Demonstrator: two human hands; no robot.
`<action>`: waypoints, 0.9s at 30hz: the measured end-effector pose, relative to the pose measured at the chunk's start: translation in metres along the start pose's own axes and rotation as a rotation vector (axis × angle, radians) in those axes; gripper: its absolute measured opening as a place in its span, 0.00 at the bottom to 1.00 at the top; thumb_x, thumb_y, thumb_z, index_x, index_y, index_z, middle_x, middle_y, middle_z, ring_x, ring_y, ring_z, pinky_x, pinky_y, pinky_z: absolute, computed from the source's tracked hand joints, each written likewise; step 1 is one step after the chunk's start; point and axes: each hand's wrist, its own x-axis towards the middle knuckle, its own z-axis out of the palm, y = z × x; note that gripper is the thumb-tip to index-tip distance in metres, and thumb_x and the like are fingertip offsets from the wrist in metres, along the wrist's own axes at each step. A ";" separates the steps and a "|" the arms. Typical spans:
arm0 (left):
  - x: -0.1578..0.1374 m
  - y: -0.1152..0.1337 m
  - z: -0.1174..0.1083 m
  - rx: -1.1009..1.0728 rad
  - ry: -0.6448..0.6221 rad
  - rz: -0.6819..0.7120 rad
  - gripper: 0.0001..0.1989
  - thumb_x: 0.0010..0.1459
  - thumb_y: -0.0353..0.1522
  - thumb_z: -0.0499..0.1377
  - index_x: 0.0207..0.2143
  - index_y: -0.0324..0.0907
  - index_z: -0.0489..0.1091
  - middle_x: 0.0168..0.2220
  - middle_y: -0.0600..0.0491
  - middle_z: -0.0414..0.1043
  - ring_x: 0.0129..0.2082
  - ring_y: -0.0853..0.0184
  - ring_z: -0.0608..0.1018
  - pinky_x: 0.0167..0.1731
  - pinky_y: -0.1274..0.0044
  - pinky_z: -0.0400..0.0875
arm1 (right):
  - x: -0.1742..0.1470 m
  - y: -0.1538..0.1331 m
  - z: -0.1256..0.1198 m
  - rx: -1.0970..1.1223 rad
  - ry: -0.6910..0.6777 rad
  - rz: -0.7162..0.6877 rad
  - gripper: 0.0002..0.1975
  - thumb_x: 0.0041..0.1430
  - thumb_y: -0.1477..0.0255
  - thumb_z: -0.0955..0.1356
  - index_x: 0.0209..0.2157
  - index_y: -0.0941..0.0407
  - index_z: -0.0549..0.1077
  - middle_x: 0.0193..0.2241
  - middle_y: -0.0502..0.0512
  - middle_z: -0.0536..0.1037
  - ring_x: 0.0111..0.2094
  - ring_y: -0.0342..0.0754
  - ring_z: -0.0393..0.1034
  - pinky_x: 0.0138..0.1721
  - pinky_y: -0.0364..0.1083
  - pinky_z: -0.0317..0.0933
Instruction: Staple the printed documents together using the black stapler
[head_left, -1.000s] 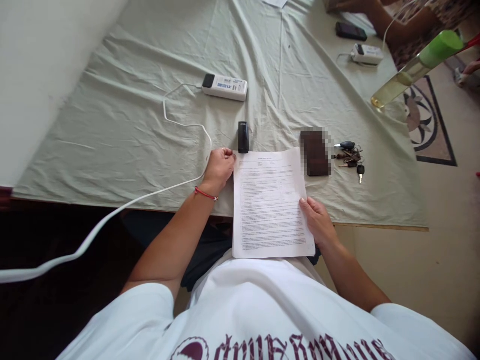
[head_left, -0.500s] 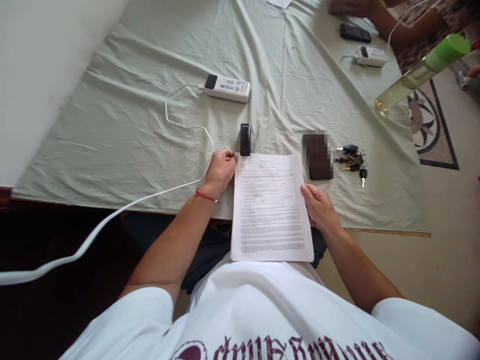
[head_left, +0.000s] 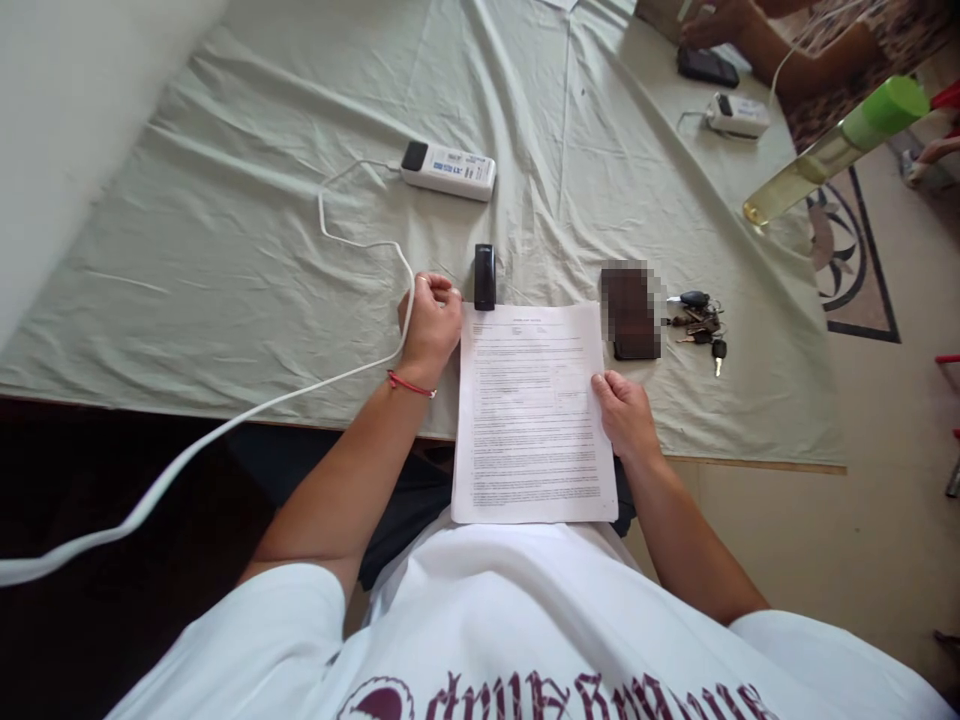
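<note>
Here are the papers (head_left: 536, 420), between my two hands, near end right up by my shirt (head_left: 525, 600), far end over the table (head_left: 225, 260). Long axis runs away from me, leaning only slightly, heading at the far end, lines reading my way up. My right hand (head_left: 628, 412) has their right edge pinched, thumb on top, fingers tucked under. And the left hand (head_left: 431, 320)! Fingers curled, knuckles up, just beside the far left corner; whether it grips anything, I can't tell. The cable (head_left: 322, 382) crosses that hand. Just right of it, the stapler (head_left: 485, 277) points away from me, near end at the papers' far edge. Beyond my right hand, the wallet (head_left: 634, 310), mostly blurred, contents hidden, then the keys (head_left: 701, 322) on its right. Past my left hand, a white power bank (head_left: 448, 172). Farther out, right of my right hand: the bottle (head_left: 832, 150), clear, green-capped, yellowish inside. Farthest, a phone (head_left: 707, 67) by another person's hand (head_left: 712, 22).
</note>
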 end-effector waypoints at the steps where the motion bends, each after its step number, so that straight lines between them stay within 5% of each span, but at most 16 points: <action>1: 0.003 0.001 0.001 0.001 0.025 0.021 0.07 0.56 0.24 0.61 0.34 0.43 0.68 0.29 0.55 0.69 0.33 0.66 0.74 0.39 0.76 0.66 | 0.000 -0.001 0.000 -0.005 0.004 -0.003 0.17 0.60 0.54 0.69 0.27 0.51 0.72 0.25 0.50 0.75 0.31 0.50 0.67 0.32 0.46 0.60; 8: 0.055 0.021 0.018 -0.175 0.029 0.114 0.06 0.62 0.29 0.62 0.36 0.44 0.66 0.33 0.55 0.70 0.41 0.67 0.77 0.45 0.77 0.68 | -0.003 -0.006 0.001 -0.045 0.002 -0.014 0.18 0.60 0.54 0.67 0.26 0.52 0.69 0.24 0.49 0.72 0.28 0.48 0.63 0.29 0.45 0.56; 13: 0.085 0.039 0.049 -0.018 -0.066 0.239 0.09 0.61 0.27 0.64 0.29 0.40 0.68 0.35 0.50 0.71 0.54 0.59 0.73 0.59 0.70 0.63 | -0.003 -0.003 -0.001 -0.034 0.015 -0.004 0.18 0.59 0.52 0.68 0.26 0.51 0.70 0.23 0.50 0.74 0.30 0.50 0.66 0.30 0.45 0.59; 17: 0.080 0.053 0.074 0.232 -0.168 0.287 0.01 0.61 0.29 0.64 0.34 0.41 0.75 0.51 0.45 0.74 0.67 0.52 0.63 0.68 0.61 0.52 | -0.003 -0.002 -0.001 -0.040 0.011 -0.003 0.18 0.60 0.52 0.68 0.27 0.52 0.70 0.24 0.50 0.73 0.30 0.49 0.66 0.29 0.45 0.60; 21: 0.066 0.060 0.082 0.626 -0.303 0.253 0.14 0.69 0.37 0.56 0.52 0.44 0.76 0.70 0.46 0.61 0.73 0.53 0.54 0.71 0.57 0.44 | -0.003 -0.003 0.000 -0.039 0.016 -0.003 0.18 0.61 0.54 0.67 0.27 0.53 0.67 0.24 0.49 0.71 0.28 0.47 0.63 0.30 0.45 0.59; 27: 0.058 0.053 0.080 0.651 -0.354 0.306 0.22 0.73 0.41 0.50 0.58 0.36 0.70 0.73 0.44 0.55 0.73 0.58 0.52 0.70 0.53 0.33 | -0.003 -0.006 0.000 -0.079 0.003 -0.006 0.19 0.63 0.55 0.65 0.24 0.53 0.62 0.23 0.47 0.65 0.26 0.45 0.58 0.28 0.44 0.53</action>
